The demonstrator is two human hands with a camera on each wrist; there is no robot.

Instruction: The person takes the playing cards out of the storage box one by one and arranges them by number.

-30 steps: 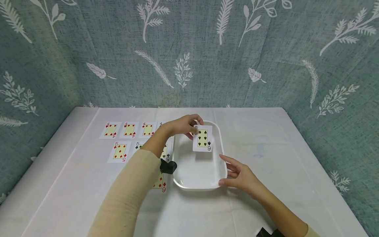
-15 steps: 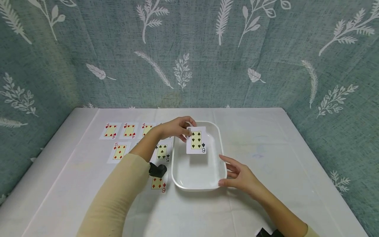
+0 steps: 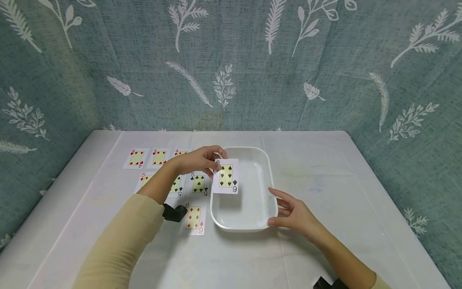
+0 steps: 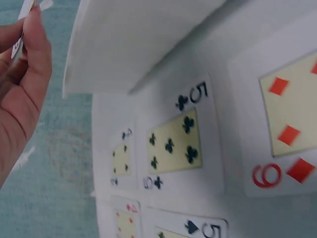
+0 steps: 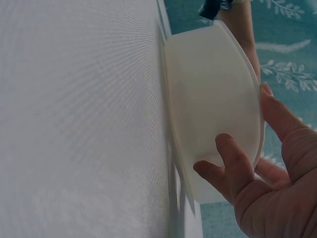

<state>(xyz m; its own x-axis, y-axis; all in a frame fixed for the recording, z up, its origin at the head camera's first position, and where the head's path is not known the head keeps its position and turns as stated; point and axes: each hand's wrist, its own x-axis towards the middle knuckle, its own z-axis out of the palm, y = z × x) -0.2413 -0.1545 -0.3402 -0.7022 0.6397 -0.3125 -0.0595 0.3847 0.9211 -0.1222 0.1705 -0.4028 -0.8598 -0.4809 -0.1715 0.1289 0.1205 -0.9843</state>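
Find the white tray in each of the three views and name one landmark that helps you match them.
Head: tray at centre, right of the cards; the right hand touches its near right corner.
Left wrist: its underside and rim fill the top, above the five of clubs.
Right wrist: its outer wall at centre right, fingers against it.
Shared landmark: the white table.

— What lies around the five of clubs playing card (image 3: pixel 199 184)?

— A six of diamonds playing card (image 3: pixel 194 218) just nearer the viewer, and a five of spades playing card (image 3: pixel 177 185) just left of it, partly covered.

— And beyond it?

— A row of red four playing cards (image 3: pixel 136 158), off to the left. All lie face up on the white cloth-covered table (image 3: pixel 325 168). A teal fabric backdrop with white leaf prints (image 3: pixel 252 60) rises well behind it.
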